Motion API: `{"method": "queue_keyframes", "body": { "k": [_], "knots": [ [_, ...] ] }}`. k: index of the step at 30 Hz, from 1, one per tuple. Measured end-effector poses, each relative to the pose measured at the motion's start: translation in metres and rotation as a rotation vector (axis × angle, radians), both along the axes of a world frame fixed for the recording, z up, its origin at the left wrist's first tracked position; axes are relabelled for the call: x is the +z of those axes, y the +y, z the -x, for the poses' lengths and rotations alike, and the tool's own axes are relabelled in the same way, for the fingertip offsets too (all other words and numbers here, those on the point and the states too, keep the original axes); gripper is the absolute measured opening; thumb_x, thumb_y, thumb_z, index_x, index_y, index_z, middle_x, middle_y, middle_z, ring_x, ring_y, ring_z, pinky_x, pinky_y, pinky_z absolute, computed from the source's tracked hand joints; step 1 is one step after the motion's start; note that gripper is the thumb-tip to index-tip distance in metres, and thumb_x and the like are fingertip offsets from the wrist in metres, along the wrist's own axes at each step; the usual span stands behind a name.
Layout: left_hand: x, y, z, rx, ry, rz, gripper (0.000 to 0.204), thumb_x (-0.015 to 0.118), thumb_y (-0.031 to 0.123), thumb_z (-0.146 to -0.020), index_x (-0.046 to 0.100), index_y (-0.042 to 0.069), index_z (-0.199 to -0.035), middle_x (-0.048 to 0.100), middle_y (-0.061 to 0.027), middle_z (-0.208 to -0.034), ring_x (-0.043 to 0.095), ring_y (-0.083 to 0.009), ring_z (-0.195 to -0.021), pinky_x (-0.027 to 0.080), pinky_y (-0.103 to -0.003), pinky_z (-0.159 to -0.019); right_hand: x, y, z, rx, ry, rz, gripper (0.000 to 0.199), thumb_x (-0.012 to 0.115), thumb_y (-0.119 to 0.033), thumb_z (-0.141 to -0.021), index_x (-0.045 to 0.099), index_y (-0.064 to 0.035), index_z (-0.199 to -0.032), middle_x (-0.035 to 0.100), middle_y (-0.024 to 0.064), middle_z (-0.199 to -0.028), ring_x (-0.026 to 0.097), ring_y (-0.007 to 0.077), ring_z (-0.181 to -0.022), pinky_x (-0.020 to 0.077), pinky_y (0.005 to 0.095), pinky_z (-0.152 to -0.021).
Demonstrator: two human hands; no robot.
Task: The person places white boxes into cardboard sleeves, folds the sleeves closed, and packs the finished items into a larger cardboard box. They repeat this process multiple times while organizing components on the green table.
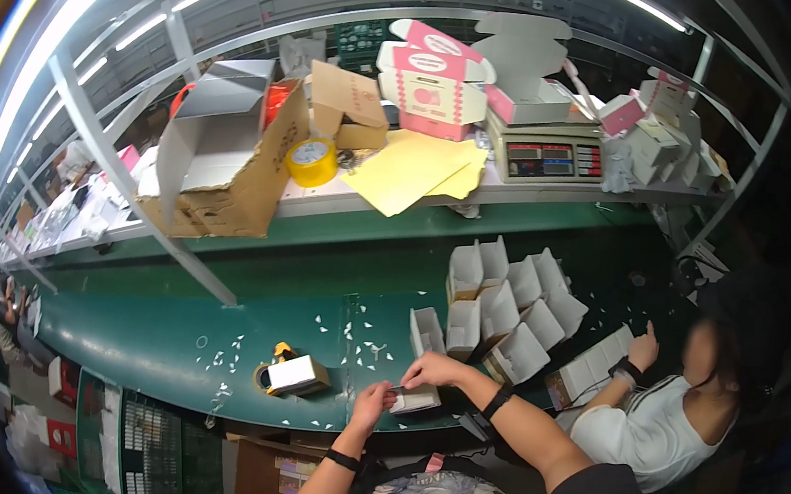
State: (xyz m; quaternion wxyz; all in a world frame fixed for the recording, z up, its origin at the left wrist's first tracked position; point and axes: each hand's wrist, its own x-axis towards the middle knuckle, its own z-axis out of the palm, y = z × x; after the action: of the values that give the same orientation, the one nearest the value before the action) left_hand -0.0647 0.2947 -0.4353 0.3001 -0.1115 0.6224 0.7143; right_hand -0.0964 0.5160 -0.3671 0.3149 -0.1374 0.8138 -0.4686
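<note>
In the head view, the small open carton sat close to the near edge of the green work surface, so a hard push toward the person's body might have tipped it off. The nearest of the open white cartons stood just beyond the right hand and spread to the right above its forearm; a careless sweep of that arm seemed likely to topple some. Loose white scraps lay beyond the left hand and could have been dragged into a carton by a sleeve or wrist.

The small carton lay directly below the right hand and just right of the left fingers, between the hands and the body. Both hands' fingers were bent inward and met over its left corner; whether they pinched its edge or some small piece could not be told. To the left of the left hand, well apart, a white-topped box rested beside a yellow-and-black tape dispenser.
</note>
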Motion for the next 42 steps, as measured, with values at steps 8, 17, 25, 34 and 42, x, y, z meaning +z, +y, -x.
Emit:
{"method": "queue_keyframes", "body": {
  "k": [8,17,25,34,42],
  "knots": [
    [0.005,-0.004,-0.006,0.009,0.014,-0.044,0.031,0.050,0.024,-0.098,0.061,-0.002,-0.110,0.066,-0.0121,-0.094,0.065,-0.0170,-0.083,0.052,-0.027,-0.075,-0.016,-0.005,0.012,-0.075,-0.201,0.032,0.026,0.077,-0.014,-0.071,0.075,-0.0078,-0.097,0.072,0.0048,-0.088,0.065,0.0130,-0.078,0.0510,0.0282,-0.072],
    [-0.004,-0.008,-0.011,0.042,0.036,-0.040,0.030,0.051,0.021,-0.098,0.060,-0.003,-0.112,0.066,-0.0104,-0.092,0.064,-0.0147,-0.079,0.052,-0.025,-0.073,-0.011,-0.010,0.020,0.168,-0.125,0.021,0.026,0.076,-0.015,-0.076,0.073,-0.0056,-0.100,0.070,0.0038,-0.086,0.060,0.0112,-0.072,0.0486,0.0257,-0.064],
    [-0.008,-0.009,-0.009,0.034,0.035,-0.080,0.028,0.052,0.020,-0.097,0.060,-0.003,-0.112,0.066,-0.0094,-0.091,0.062,-0.0131,-0.078,0.051,-0.024,-0.072,-0.025,-0.009,0.027,0.048,-0.415,0.117,0.025,0.077,-0.013,-0.075,0.072,-0.0022,-0.097,0.070,0.0053,-0.082,0.063,0.0107,-0.076,0.0501,0.0268,-0.064],
    [-0.009,-0.010,-0.012,0.035,0.057,-0.086,0.026,0.053,0.020,-0.097,0.061,-0.001,-0.111,0.065,-0.0081,-0.091,0.062,-0.0127,-0.079,0.050,-0.025,-0.072,0.005,-0.034,0.036,0.455,0.077,-0.258,0.028,0.075,-0.009,-0.064,0.073,-0.0025,-0.090,0.069,0.0127,-0.076,0.066,0.0206,-0.067,0.0514,0.0349,-0.059],
    [-0.005,-0.009,-0.011,0.038,0.057,-0.094,0.026,0.050,0.018,-0.097,0.059,-0.002,-0.111,0.065,-0.0090,-0.092,0.063,-0.0133,-0.078,0.051,-0.024,-0.071,0.023,-0.069,0.046,0.788,0.300,-0.644,0.012,0.073,-0.008,-0.068,0.072,-0.0014,-0.079,0.070,0.0109,-0.072,0.067,0.0225,-0.064,0.0535,0.0340,-0.057]
  ]
}}
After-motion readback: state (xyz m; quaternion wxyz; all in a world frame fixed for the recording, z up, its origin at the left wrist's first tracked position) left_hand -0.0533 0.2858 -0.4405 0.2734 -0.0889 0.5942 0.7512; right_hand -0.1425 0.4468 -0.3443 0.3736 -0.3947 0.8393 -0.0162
